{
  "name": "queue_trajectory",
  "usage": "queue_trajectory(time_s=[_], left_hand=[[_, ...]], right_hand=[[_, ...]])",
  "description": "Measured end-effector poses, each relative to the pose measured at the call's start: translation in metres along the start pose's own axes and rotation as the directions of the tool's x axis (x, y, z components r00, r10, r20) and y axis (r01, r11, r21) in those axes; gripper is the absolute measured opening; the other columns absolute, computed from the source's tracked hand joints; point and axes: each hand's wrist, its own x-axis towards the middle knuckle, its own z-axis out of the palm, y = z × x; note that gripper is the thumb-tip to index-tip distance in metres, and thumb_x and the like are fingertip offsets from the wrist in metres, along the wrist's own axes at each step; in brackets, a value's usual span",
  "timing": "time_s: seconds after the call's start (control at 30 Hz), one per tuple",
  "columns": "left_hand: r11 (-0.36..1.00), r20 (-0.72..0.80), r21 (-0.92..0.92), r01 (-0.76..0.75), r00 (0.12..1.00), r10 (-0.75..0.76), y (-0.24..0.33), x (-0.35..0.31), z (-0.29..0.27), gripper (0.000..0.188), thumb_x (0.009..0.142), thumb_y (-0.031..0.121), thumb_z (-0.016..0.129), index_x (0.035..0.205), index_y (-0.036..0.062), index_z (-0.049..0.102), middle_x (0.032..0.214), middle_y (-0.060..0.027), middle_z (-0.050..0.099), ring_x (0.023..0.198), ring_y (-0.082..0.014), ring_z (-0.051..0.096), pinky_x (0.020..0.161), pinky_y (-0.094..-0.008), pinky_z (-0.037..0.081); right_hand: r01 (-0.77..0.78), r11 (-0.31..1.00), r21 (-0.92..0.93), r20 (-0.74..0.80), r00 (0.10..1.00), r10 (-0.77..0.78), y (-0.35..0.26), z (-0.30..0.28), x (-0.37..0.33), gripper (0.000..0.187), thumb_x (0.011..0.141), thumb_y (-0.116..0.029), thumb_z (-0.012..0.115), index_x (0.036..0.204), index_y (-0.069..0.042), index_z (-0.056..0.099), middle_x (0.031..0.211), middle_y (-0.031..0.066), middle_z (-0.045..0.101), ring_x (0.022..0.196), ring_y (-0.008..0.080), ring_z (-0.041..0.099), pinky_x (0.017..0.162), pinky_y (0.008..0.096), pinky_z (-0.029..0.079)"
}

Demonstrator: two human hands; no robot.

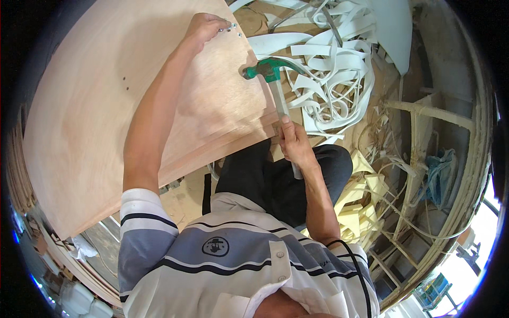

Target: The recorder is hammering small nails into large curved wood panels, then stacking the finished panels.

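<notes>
I am leaning over a big wooden board [95, 122], and doing this well, I judge, is depending on keeping it steady and on the hammer falling square. Beyond its right edge, the wooden frame [440, 113] is acting as the nearest thing to a container: a crumpled blue plastic bag [439, 177] is hanging in it, its contents hidden from me. White strips [318, 50] are lying tangled nearer that edge. My right hand [296, 143] is gripping the hammer [271, 69] low on its handle, fingers wrapped and thumb lying along it; its green head is overlapping the board's right edge, claw pointing outward. My left hand [199, 32] is reaching toward the far end of that edge, fingertips bunching together at the small metal pieces [234, 25]; whether they are pinching one, I cannot tell. Those pieces are sitting close inside the edge, so any blow there should be landing lightly, fingertips keeping clear.
</notes>
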Motion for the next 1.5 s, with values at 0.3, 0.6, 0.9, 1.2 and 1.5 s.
queue_trajectory(time_s=[0.3,0.6,0.9,1.2,1.5], left_hand=[[0.999,0.022,0.029,-0.044,0.999,0.043,-0.001,0.004,-0.003,0.029,0.077,0.021,0.073,0.098,0.0004,0.071,0.083,-0.0037,0.067,0.071,-0.0118,0.052,0.063,-0.0263,0.043],[0.985,0.068,0.165,-0.042,0.997,0.031,-0.003,0.009,-0.003,0.032,0.075,0.021,0.074,0.099,-0.0002,0.07,0.082,-0.0067,0.067,0.071,-0.0131,0.053,0.064,-0.0271,0.043],[0.945,0.165,0.165,-0.284,0.952,0.258,-0.013,0.031,-0.015,0.023,0.068,0.019,0.074,0.077,-0.0023,0.072,0.068,-0.0134,0.069,0.059,-0.019,0.062,0.06,-0.0333,0.049],[0.936,0.103,0.183,-0.299,0.953,0.285,-0.027,0.033,-0.013,0.021,0.066,0.019,0.072,0.069,-0.0015,0.07,0.065,-0.0148,0.067,0.056,-0.0204,0.061,0.058,-0.0353,0.048],[0.914,-0.102,0.334,-0.229,0.956,0.276,-0.024,0.025,-0.001,0.023,0.066,0.022,0.074,0.07,-0.0003,0.071,0.067,-0.0162,0.068,0.061,-0.0228,0.065,0.062,-0.0344,0.051]], right_hand=[[-0.13,0.984,0.122,0.026,0.991,0.128,-0.001,0.0,0.003,0.056,0.096,-0.056,0.037,0.066,-0.01,0.042,0.05,-0.0033,0.034,0.037,0.0053,0.03,0.032,0.0214,0.023],[-0.157,0.978,0.134,0.004,0.987,0.158,-0.004,0.001,0.0,0.054,0.096,-0.056,0.037,0.068,-0.01,0.042,0.05,-0.0035,0.035,0.037,0.0053,0.03,0.032,0.0215,0.023],[-0.17,0.974,0.147,0.035,0.985,0.167,-0.002,0.0,0.002,0.052,0.095,-0.056,0.04,0.07,-0.011,0.043,0.051,-0.0039,0.034,0.038,0.0052,0.03,0.032,0.0216,0.021],[-0.213,0.97,0.119,0.008,0.977,0.213,-0.011,0.003,-0.001,0.05,0.096,-0.055,0.039,0.072,-0.011,0.043,0.051,-0.0035,0.034,0.038,0.0054,0.031,0.033,0.021,0.022],[-0.234,0.959,0.161,0.0,0.972,0.237,-0.011,0.001,0.0,0.051,0.097,-0.052,0.038,0.072,-0.009,0.044,0.05,-0.0029,0.035,0.037,0.0058,0.03,0.032,0.0226,0.024]])
